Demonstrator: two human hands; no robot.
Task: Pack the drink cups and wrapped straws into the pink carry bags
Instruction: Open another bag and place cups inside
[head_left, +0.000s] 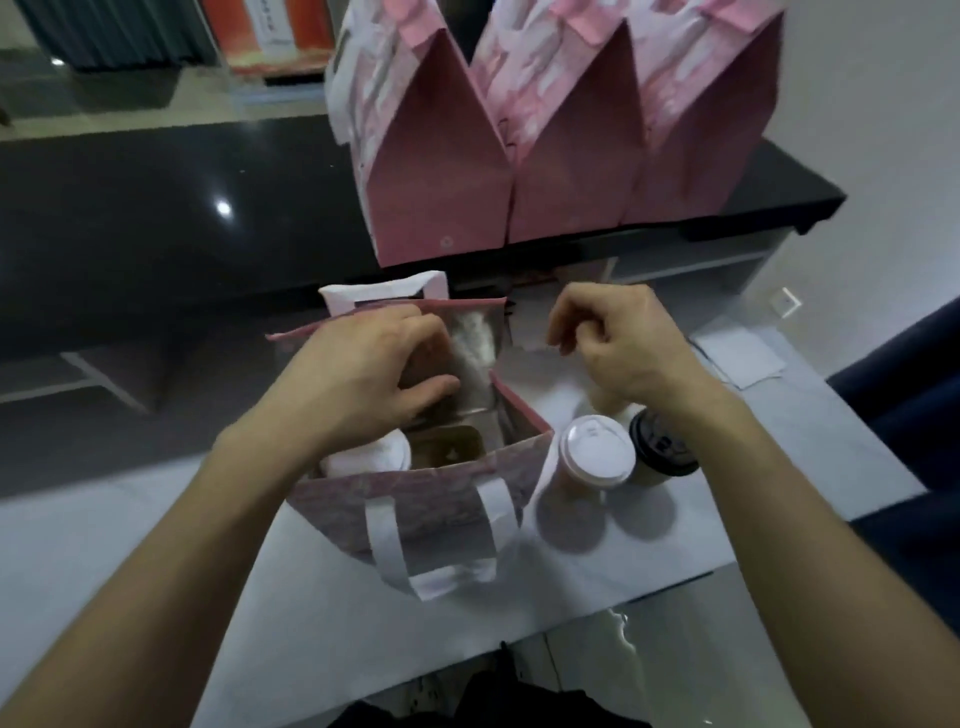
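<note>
Reaching into the open bag (415, 499) on the table (571, 582), the left hand (374, 374) spreads relaxed fingers; the right hand (618, 343) hovers loosely curled, empty. Two cups (597, 457) stand beside the bag.

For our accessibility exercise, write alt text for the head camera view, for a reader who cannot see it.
A person's left hand reaches into an open pink carry bag on a white table, beside two lidded cups; the right hand hovers with curled fingers. Three closed pink bags stand behind.
</note>
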